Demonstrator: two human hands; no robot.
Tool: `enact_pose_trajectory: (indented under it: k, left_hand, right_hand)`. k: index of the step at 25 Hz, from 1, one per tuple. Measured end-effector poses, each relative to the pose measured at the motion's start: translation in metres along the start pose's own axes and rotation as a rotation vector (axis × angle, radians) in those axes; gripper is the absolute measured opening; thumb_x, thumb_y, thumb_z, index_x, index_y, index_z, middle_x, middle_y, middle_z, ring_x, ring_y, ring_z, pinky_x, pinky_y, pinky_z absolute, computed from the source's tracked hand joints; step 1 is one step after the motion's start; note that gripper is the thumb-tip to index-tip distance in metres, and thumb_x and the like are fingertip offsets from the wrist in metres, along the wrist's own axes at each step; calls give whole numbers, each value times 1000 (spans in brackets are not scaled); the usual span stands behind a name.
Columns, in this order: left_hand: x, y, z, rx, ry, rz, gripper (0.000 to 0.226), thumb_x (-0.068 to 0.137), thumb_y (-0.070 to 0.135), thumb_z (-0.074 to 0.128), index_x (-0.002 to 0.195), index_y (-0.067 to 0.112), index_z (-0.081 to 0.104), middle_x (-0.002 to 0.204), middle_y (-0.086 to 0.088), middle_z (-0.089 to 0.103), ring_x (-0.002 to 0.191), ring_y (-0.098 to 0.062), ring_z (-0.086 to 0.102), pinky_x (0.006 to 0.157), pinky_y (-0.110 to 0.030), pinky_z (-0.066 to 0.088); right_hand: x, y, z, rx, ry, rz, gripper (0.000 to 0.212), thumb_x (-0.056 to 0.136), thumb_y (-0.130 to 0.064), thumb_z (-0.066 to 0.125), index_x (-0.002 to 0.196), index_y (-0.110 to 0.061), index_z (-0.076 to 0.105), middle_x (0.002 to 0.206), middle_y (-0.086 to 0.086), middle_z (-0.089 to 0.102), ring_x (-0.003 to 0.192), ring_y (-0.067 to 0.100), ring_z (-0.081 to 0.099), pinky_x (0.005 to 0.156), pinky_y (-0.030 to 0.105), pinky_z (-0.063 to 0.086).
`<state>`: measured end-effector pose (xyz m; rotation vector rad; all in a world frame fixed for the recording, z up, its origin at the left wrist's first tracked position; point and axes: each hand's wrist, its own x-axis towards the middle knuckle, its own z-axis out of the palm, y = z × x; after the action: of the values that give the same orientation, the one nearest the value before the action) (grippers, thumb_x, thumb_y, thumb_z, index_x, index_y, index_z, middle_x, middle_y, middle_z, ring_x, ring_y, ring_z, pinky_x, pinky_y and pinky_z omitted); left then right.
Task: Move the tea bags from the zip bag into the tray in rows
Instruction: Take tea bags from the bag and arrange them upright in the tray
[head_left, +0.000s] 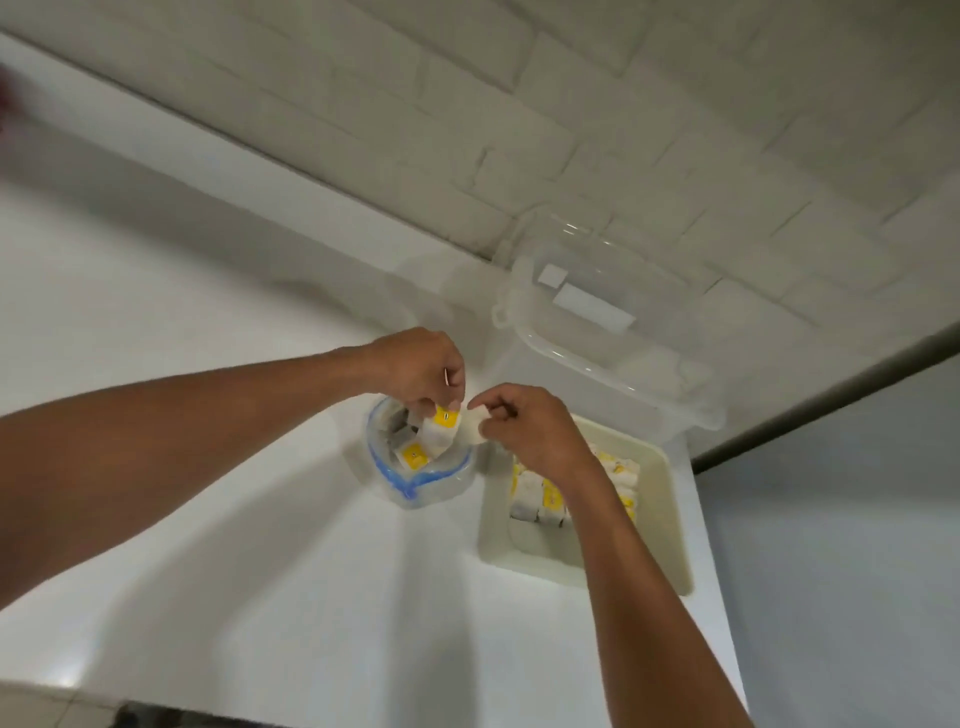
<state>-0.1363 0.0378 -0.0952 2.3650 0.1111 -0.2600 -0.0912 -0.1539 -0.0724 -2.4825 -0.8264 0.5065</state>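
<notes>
A tea bag (442, 422) is pinched by the left hand (415, 371) over the zip bag (415, 491); a white piece (474, 431) is pinched by the right hand (530, 434), near the tray (670, 519).

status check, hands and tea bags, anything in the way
Left hand pinches tea bags over the zip bag. Right hand pinches a white piece beside them. Tray partly filled in rows. Only the right arm crosses the tray.

Head-worn view, steeply down, close.
</notes>
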Motion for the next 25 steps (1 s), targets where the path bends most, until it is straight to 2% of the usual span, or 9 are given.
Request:
enact_pose_trajectory:
  k: [2, 4, 8, 11, 13, 16, 20, 23, 25]
  left_hand:
    - [2, 0, 7, 0, -50, -2, 14, 81, 13, 69, 88, 23, 75, 71, -2, 75, 59, -10, 66, 53, -11, 44]
    - [2, 3, 11, -38, -65, -18, 22, 79, 9, 66, 89, 26, 75, 74, -4, 75, 63, -13, 65, 56, -16, 46]
    - [-2, 12, 15, -102, -47, -55, 27, 83, 5, 61, 90, 27, 75, 80, -2, 73, 68, -18, 66, 50, -17, 46]
    - [-5, 28, 20, -144, -19, -88, 26, 85, 4, 62, 93, 25, 76, 79, 6, 70, 61, -7, 62, 48, -19, 47]
    - [-5, 34, 22, -242, 21, -104, 26, 85, 2, 65, 94, 24, 76, 75, 11, 69, 58, -3, 61, 56, -23, 49]
    - [-3, 49, 23, -307, 55, -98, 25, 86, 3, 67, 101, 20, 77, 74, 11, 69, 61, -2, 60, 58, -20, 47]
    - [5, 85, 35, -282, 63, -43, 11, 86, 11, 74, 95, 18, 76, 73, 9, 70, 57, 2, 55, 51, -9, 38]
    - [14, 107, 48, -178, 56, -26, 10, 84, 14, 75, 91, 20, 74, 76, 7, 74, 58, 3, 58, 52, -9, 40]
    - [22, 120, 60, -56, 56, -25, 11, 82, 18, 75, 90, 25, 74, 79, 11, 75, 67, 5, 64, 64, -17, 50]
  right_hand:
    - [2, 11, 3, 41, 28, -5, 32, 74, -8, 65, 92, -32, 76, 59, -21, 57, 62, 2, 53, 72, 30, 51]
    - [2, 21, 4, 82, 28, 15, 28, 73, -12, 70, 91, -32, 75, 61, -21, 60, 63, 4, 55, 74, 31, 51]
    - [2, 35, 3, 139, 35, 41, 17, 70, -21, 76, 76, -35, 71, 65, -13, 68, 67, 9, 64, 79, 40, 57]
    - [4, 48, -5, 178, 35, -19, 11, 76, -23, 75, 83, -31, 75, 66, -11, 67, 65, 7, 63, 76, 40, 57]
    - [2, 54, -13, 196, 28, -50, 9, 79, -23, 75, 86, -29, 76, 67, -5, 68, 65, 10, 63, 75, 41, 57]
    - [-6, 64, -30, 238, 3, -62, 10, 80, -23, 76, 87, -29, 76, 70, -6, 71, 69, 13, 69, 73, 36, 57]
    - [-19, 87, -66, 218, 0, -87, 8, 80, -23, 78, 85, -28, 75, 71, -8, 72, 68, 5, 69, 68, 23, 50]
    - [-27, 107, -91, 112, -19, -122, 6, 80, -28, 77, 85, -31, 75, 75, -12, 72, 73, 2, 66, 72, 22, 50]
    - [-31, 123, -102, 61, -46, -118, 8, 80, -29, 77, 85, -34, 75, 77, -15, 71, 75, 0, 65, 72, 21, 49]
